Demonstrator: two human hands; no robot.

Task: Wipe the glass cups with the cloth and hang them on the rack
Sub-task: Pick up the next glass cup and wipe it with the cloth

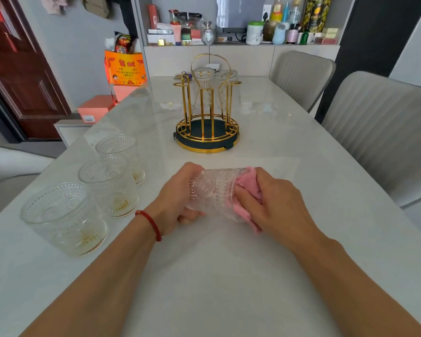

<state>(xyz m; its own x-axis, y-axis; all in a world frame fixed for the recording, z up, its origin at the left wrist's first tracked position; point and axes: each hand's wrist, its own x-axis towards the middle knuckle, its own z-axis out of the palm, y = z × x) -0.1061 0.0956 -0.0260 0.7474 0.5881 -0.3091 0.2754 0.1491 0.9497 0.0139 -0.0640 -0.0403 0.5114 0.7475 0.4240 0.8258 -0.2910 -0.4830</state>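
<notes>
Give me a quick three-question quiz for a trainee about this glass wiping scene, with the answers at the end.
1. True or false: the left hand grips the glass cup lying sideways.
2. How many cups stand upright on the table at the left?
A. one B. three C. five
3. Fill in: the right hand presses the pink ____ into the cup's mouth.

Key: 1 true; 2 B, namely the near cup, middle cup and far cup; 3 cloth. Cups already hang on the gold rack.
</notes>
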